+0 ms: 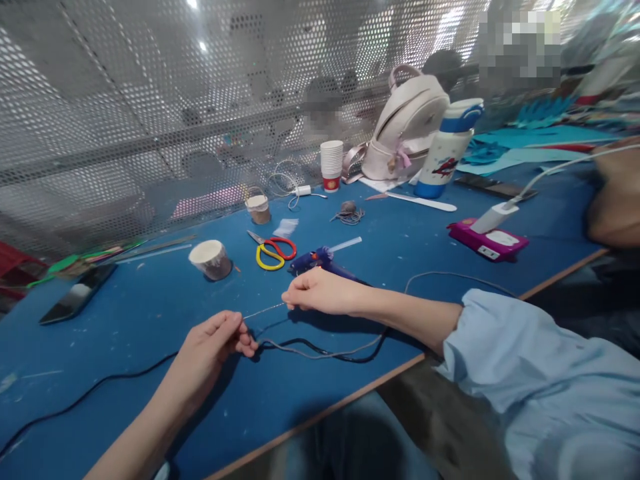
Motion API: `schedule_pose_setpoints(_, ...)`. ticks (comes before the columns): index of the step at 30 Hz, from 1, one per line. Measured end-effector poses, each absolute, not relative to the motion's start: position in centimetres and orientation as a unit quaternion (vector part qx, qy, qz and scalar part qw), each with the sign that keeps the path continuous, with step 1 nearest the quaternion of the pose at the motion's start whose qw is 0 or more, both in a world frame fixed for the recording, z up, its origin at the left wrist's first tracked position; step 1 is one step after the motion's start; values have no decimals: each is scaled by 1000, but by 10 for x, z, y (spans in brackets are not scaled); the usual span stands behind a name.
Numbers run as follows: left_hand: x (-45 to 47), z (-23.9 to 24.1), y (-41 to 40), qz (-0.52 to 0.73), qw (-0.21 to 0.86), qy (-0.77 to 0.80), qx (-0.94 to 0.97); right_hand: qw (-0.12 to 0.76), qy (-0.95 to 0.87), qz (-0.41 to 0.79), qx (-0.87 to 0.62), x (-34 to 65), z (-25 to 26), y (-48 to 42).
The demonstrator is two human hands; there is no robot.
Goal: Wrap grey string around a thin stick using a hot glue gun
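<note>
My left hand [213, 347] and my right hand [320, 292] each pinch one end of a short stretch of thin grey string [263, 311], held taut between them just above the blue table [125, 320]. The rest of the grey string loops on the table below my right forearm. A blue hot glue gun [320, 260] lies just behind my right hand, with a clear glue stick poking out of its back. Its black cord [100, 383] trails left across the table under my left hand.
Red and yellow scissors [273, 252], two paper cups [211, 259] and a phone [77, 297] lie on the table's left and middle. Farther back stand stacked cups [331, 163], a backpack [407, 127] and a bottle [446, 153]. A purple pack [487, 241] sits right. Perforated metal screen behind.
</note>
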State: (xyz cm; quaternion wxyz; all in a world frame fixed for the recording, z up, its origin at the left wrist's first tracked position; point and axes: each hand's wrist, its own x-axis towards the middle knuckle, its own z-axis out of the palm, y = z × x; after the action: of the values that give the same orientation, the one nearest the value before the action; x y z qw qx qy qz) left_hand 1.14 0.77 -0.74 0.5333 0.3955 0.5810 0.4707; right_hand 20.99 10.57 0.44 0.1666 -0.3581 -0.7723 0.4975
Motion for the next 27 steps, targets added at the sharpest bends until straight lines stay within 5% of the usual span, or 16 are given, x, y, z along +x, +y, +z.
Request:
schedule_pose_setpoints(7,-6,-2,15,564,473,604,307,337,-887,148,-279,246,36,89)
schedule_pose_setpoints(11,-12,2,22,613,458,599,235,139,-902,139,-384,283,41,105)
schedule_pose_setpoints(13,-11,0,26,617,468,596,215,109,-871,101,-469,293,32,124)
schedule_pose_setpoints(20,3,-12,38,619,490,585,187,109,-836,333,-422,262,-6,164)
schedule_pose_setpoints(27,7,-21,42,627,487,586,161,198,-847,333,-363,243,-5,129)
